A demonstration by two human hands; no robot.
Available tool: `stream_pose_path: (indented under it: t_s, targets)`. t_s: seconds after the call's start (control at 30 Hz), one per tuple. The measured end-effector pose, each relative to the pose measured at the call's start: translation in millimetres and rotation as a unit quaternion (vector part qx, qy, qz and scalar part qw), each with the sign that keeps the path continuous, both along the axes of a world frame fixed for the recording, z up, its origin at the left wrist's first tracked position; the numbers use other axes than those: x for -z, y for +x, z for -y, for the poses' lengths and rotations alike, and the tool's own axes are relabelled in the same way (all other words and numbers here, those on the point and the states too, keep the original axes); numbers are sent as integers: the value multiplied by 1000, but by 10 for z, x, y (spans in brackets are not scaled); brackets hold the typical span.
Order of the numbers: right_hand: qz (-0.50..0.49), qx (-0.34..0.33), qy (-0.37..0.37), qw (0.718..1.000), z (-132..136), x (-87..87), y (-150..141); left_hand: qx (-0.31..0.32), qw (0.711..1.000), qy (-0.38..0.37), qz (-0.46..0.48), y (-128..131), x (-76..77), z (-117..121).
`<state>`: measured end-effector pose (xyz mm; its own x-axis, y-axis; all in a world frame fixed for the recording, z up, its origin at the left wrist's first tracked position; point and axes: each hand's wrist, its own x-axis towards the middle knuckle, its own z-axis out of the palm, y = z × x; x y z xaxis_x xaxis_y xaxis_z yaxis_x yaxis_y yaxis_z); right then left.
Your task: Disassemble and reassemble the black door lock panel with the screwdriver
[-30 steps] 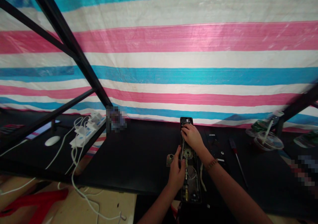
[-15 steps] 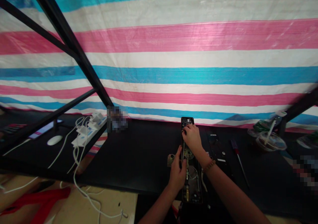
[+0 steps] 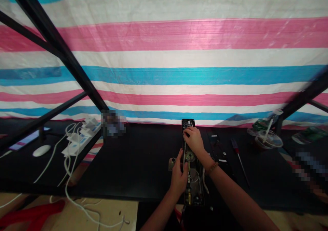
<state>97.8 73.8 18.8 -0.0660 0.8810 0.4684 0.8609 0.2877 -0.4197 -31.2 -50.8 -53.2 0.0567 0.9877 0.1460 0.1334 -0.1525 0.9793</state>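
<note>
A long black open housing (image 3: 201, 190) lies lengthwise in front of me, its inner parts exposed. Inside are a round coil-like part (image 3: 190, 156), a brass fitting (image 3: 189, 196) and loose thin wiring. A thin white wire (image 3: 185, 149) runs along its left side. My right hand (image 3: 195, 143) is over the upper part, its fingertips pinched at the wire's upper end. Lower down at the left edge, my left hand (image 3: 178, 179) has thumb and fingers closed around the wire; its exact grip is partly hidden. A small metal plate (image 3: 171, 164) with a hole sits beside my left hand.
Right of the housing lie a dark panel (image 3: 217, 149) and a screwdriver (image 3: 239, 161). Farther right stands a plastic cup (image 3: 269, 140) with a straw. At left are a power strip (image 3: 77, 142) with white cables, a white mouse (image 3: 41, 150) and a black frame post (image 3: 69, 60).
The view has shifted slightly right, so things appear farther left. Both hands stay at the housing; the right fingers have moved slightly down along it.
</note>
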Motion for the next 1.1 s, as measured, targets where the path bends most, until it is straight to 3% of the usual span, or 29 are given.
stream_pose_path:
  t_s: [0.3,0.63,0.9,1.1]
  targets:
    - [-62,22,10,998,46,-16,150,-1,1000,-10,0,1,-2,-3]
    - [-15,41,-89,995,24,-109,-45,-9,1000,-22,-1,11,7,-5]
    - [32,35,-104,994,-52,-137,-13,1,1000,-11,4,9,-32,-1]
    - [68,27,-59,996,-46,-70,-59,-11,1000,-6,-5,8,-15,9]
